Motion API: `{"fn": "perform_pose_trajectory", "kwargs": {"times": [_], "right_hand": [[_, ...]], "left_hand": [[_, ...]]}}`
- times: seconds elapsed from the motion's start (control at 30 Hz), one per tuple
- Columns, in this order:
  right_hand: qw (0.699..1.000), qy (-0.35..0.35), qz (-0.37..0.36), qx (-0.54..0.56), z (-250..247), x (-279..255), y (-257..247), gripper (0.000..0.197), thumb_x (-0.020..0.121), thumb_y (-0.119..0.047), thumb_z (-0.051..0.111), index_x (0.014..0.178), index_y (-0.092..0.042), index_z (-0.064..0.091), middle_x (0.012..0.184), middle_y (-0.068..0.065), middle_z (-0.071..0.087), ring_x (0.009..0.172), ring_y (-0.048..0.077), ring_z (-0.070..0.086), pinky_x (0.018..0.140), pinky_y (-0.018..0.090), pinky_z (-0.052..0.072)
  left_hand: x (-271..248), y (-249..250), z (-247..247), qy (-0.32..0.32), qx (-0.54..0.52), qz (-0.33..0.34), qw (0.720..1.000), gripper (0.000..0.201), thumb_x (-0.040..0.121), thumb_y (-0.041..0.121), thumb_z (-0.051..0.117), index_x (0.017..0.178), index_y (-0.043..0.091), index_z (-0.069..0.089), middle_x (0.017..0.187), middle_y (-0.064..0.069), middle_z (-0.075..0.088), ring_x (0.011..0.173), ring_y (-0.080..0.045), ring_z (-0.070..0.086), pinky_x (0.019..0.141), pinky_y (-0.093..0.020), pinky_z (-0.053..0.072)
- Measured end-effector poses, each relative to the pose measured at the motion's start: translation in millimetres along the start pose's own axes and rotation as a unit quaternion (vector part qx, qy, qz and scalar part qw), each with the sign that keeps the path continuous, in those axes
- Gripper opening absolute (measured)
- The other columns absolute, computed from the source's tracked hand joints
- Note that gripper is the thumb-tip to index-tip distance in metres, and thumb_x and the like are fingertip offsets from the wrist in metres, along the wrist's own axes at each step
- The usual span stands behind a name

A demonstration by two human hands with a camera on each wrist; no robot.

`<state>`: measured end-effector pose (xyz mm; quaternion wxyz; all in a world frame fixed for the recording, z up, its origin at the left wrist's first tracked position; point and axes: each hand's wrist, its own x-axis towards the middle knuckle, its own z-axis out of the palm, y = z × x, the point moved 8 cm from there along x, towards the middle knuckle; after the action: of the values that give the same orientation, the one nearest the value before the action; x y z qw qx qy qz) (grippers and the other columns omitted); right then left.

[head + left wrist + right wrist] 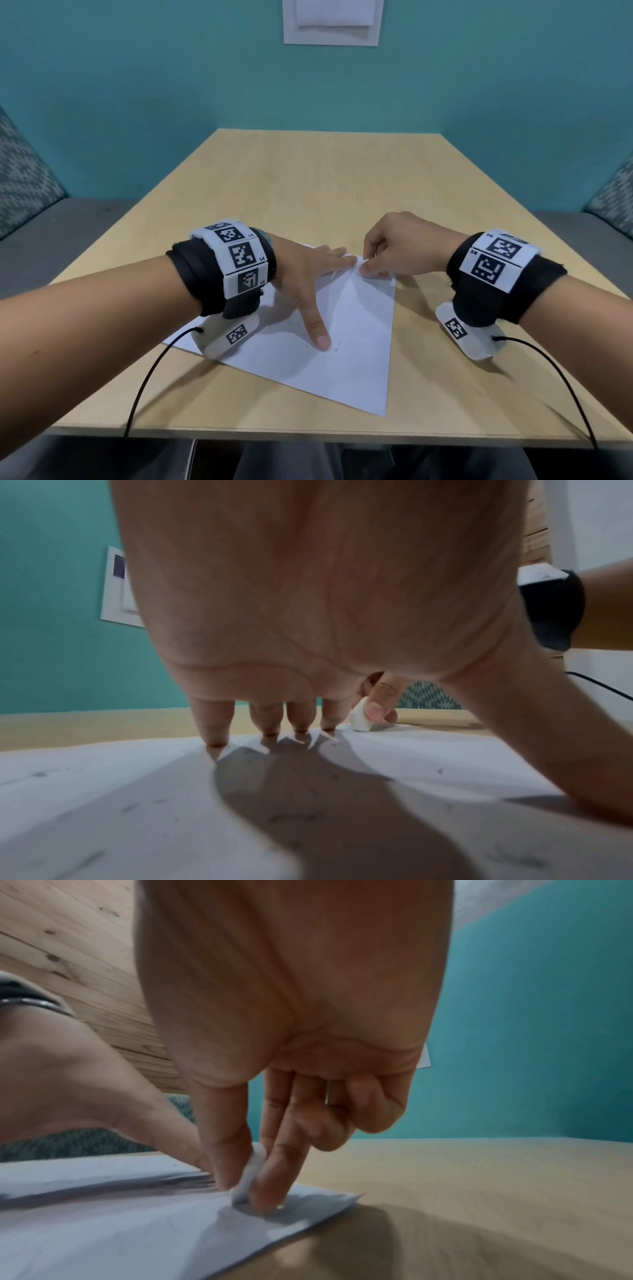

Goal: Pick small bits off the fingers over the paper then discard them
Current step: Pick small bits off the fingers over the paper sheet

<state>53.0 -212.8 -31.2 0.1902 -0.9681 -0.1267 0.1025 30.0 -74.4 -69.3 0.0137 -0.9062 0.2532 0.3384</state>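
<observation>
Teal walls back one pale wooden table (308,192), where one white sheet of paper (352,349) lies flat, flecked with small dark bits (337,348). At nine o'clock the left hand (301,274) presses its spread, straight fingertips (214,741) on the sheet, its black wristband (236,263) carrying white square-code tags marked L3 and L4. At three o'clock the right hand (394,246), with a band tag reading R5, pinches one small white eraser-like block (250,1175) between thumb and fingers against the paper's far corner.
</observation>
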Motion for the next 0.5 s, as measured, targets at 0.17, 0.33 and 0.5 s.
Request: {"fn": "perform_pose_trajectory", "kwargs": {"times": [0.17, 0.33, 0.5], "right_hand": [[0.997, -0.074, -0.032, 0.002, 12, -4, -13, 0.014, 0.081, -0.022, 0.079, 0.075, -0.009, 0.075, 0.064, 0.002, 0.071, 0.056, 0.008, 0.052, 0.055, 0.018, 0.041], [0.999, -0.029, -0.014, -0.002, 0, 5, -4, 0.019, 0.08, -0.026, 0.079, 0.072, -0.008, 0.077, 0.064, 0.003, 0.073, 0.057, 0.007, 0.051, 0.059, 0.021, 0.043], [0.995, -0.092, -0.04, -0.014, 15, 0, -20, 0.017, 0.08, -0.024, 0.08, 0.075, -0.008, 0.077, 0.069, 0.003, 0.077, 0.056, 0.002, 0.051, 0.061, 0.019, 0.043]], "left_hand": [[5, -4, 0, -0.01, -0.012, 0.016, 1.0, 0.147, 0.057, 0.059, 0.094, 0.157, 0.054, -0.013, 0.165, 0.028, -0.022, 0.149, 0.003, -0.026, 0.127, -0.049, -0.002], [5, -2, -3, -0.011, 0.033, 0.004, 0.999, 0.146, 0.06, 0.063, 0.09, 0.157, 0.049, -0.018, 0.164, 0.027, -0.026, 0.149, 0.003, -0.026, 0.127, -0.048, -0.004], [10, -3, -1, -0.016, 0.012, 0.02, 1.0, 0.153, 0.043, 0.07, 0.092, 0.156, 0.057, -0.01, 0.164, 0.03, -0.024, 0.15, 0.002, -0.026, 0.127, -0.052, 0.001]]}}
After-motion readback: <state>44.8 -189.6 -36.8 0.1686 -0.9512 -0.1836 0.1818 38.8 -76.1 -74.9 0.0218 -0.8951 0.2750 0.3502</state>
